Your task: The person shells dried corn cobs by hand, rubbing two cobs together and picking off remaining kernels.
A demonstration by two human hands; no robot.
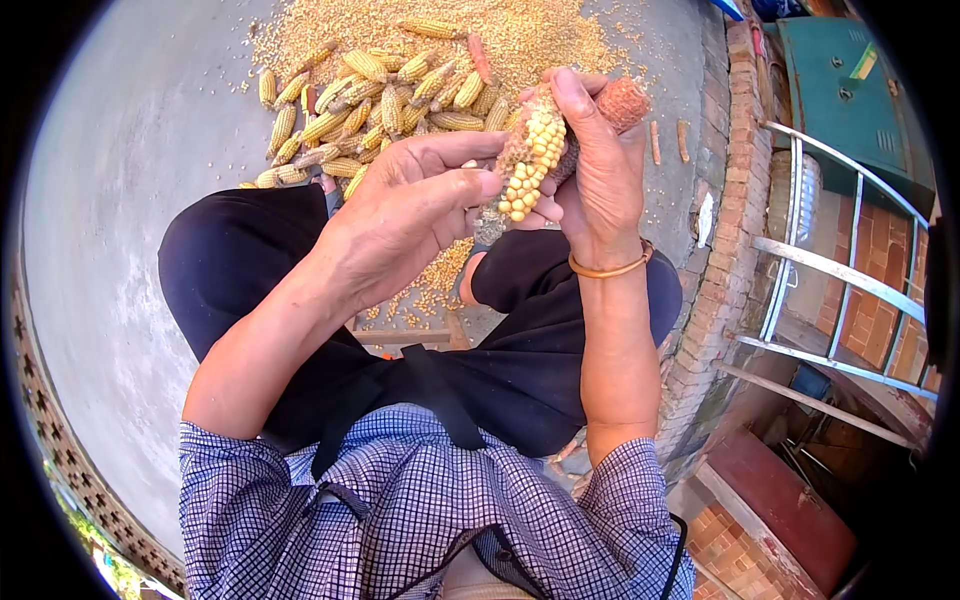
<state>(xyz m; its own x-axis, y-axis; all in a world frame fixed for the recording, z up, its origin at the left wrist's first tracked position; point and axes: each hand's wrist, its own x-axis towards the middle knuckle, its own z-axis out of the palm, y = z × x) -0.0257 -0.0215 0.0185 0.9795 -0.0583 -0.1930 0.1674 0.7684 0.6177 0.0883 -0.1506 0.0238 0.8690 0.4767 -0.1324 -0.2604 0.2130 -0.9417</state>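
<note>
One yellow cob is pinched in the left hand, the right hand clasping a red cob.

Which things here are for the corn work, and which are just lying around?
For the corn work:
- yellow cob in the right hand
- red cob, against that hand
- piled cobs
- loose kernels

Seemingly just lying around:
- green cabinet
- metal rails
- red-brown panel

I sit in what looks like a farmyard: concrete ground, heaped corn cobs, brick edging, metal railing.
</note>
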